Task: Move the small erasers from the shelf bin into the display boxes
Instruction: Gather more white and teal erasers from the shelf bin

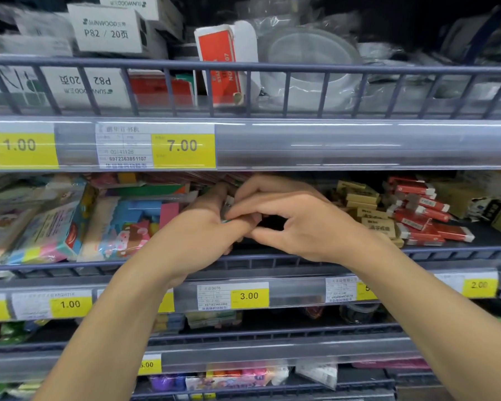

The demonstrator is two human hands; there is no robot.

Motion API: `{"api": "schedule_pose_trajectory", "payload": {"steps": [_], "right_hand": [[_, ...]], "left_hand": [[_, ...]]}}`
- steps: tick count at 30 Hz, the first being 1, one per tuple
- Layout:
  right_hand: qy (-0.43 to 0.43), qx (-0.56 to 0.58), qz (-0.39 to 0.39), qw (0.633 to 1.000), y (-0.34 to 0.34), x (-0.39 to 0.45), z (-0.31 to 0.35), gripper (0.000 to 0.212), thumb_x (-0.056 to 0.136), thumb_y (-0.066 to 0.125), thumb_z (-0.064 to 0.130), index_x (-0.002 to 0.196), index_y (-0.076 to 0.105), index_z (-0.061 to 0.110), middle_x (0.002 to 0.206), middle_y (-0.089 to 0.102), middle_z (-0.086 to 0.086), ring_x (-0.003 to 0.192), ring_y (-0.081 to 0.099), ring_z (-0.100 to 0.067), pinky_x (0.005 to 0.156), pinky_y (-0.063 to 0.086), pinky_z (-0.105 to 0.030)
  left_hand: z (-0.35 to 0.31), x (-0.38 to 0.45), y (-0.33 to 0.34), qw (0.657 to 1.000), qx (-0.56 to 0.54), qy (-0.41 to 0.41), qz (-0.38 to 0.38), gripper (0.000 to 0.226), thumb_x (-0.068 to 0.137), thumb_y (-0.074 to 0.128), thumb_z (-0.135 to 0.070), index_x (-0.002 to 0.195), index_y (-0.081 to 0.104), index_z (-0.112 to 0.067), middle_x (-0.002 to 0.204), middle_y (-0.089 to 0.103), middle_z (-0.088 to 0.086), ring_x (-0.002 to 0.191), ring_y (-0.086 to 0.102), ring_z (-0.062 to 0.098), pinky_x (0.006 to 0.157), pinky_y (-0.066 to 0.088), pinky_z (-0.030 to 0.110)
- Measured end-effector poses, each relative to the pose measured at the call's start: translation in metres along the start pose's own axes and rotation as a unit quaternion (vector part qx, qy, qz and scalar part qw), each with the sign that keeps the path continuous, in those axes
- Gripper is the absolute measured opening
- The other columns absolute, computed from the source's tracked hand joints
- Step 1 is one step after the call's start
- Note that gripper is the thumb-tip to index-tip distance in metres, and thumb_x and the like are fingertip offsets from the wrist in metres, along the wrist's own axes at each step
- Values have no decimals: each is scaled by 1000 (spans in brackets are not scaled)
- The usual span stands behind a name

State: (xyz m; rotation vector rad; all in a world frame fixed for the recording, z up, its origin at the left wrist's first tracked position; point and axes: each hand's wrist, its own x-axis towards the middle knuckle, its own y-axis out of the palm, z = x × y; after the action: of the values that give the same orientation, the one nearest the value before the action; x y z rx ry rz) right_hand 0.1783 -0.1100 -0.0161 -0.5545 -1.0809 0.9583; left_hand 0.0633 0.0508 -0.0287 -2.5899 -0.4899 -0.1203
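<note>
Colourful packs point(70, 227) at nine o'clock; at centre, the left hand point(203, 227) cups small erasers point(227, 208) while the right hand point(295, 224) pinches at them; boxed erasers point(362, 204) wait at three o'clock: best lifted few at a time

Printed "SUNWOOD" and "P82 / 20页" on a white box point(110, 28) on the top shelf; same text upside down on the white box below point(86, 85). Priced "1.00" point(20, 145) and "7.00" point(182, 146), barcode number 6972363851107, on upper rail tags. Marked "1.00" point(70, 304), "3.00" point(249, 296), "2.00" point(479, 285) on the lower rail tags.
</note>
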Motion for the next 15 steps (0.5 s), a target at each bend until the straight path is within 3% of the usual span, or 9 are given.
{"api": "schedule_pose_trajectory", "payload": {"steps": [2, 4, 6, 9, 11, 13, 15], "right_hand": [[-3, 1, -4, 1000, 1, 1, -1, 30, 94, 69, 11, 121, 73, 23, 116, 63, 19, 112, 63, -14, 96, 50, -39], [-38, -21, -20, 999, 0, 3, -3, 30, 93, 71, 10, 121, 72, 21, 119, 63, 14, 114, 61, -10, 100, 48, -30], [-26, -42, -28, 998, -4, 4, -10, 33, 91, 71, 18, 122, 69, 29, 124, 62, 17, 117, 57, -1, 102, 43, -19], [149, -51, 7, 988, -15, 8, -27, 33, 90, 67, 37, 116, 60, 55, 112, 64, 31, 98, 56, 14, 82, 42, -5], [214, -93, 57, 971, -18, 12, -41, 35, 93, 65, 37, 124, 58, 52, 102, 60, 29, 83, 53, 18, 68, 38, -4], [214, -131, 120, 960, -15, 18, -46, 43, 96, 61, 30, 138, 55, 36, 117, 58, 22, 89, 53, 14, 76, 38, -6], [189, -162, 176, 952, -9, 23, -50, 49, 97, 57, 21, 145, 50, 26, 144, 52, 8, 119, 53, -6, 99, 40, -20]], "left_hand": [[2, 1, 0, 1000, 6, 13, -7, 19, 91, 70, -42, 97, 57, -30, 75, 71, -1, 59, 63, 12, 61, 53, 34], [3, 3, 1, 1000, -8, 21, -19, 12, 96, 69, -32, 99, 58, -28, 72, 73, -5, 57, 63, 11, 58, 54, 26], [3, 4, 1, 999, -35, 12, -20, 7, 99, 67, -28, 102, 60, -27, 74, 75, -5, 57, 63, 13, 59, 54, 27], [5, 4, 2, 997, -80, -2, -23, 9, 101, 65, -17, 105, 60, -23, 85, 79, -3, 59, 66, 13, 54, 53, 28], [6, 4, 2, 996, -88, -2, -26, 12, 100, 65, -13, 104, 61, -23, 88, 79, -3, 57, 65, 12, 51, 50, 25], [8, 4, 2, 997, -72, 2, -22, 14, 98, 68, -17, 100, 62, -30, 87, 79, 2, 55, 59, 13, 52, 49, 24], [9, 5, 2, 998, -52, 7, -22, 20, 96, 68, -19, 93, 63, -38, 84, 78, 3, 52, 54, 12, 50, 47, 22]]}}
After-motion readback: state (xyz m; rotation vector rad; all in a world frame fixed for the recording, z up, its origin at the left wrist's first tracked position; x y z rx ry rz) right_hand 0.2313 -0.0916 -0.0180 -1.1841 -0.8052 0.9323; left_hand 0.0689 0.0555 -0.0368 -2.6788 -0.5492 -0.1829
